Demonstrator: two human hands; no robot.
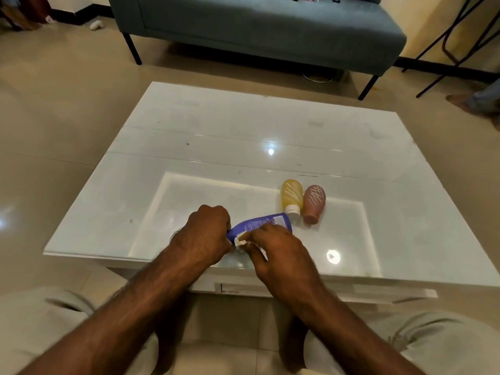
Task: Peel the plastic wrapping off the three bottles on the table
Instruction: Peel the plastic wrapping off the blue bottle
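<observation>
A purple bottle (263,222) lies near the front edge of the white table (243,136), held between both hands. My left hand (204,234) is closed around its cap end. My right hand (278,247) pinches a whitish bit of plastic wrapping (240,241) at the same end. A yellow bottle (292,194) with a white cap and a pink bottle (313,203) lie side by side just beyond, to the right, caps pointing towards me. Both show white streaks on their surface.
A grey sofa (257,28) on thin black legs stands beyond the table. Black metal stand legs (460,44) are at the far right, and another person's foot (473,102) rests on the floor there. My knees sit under the table's front edge.
</observation>
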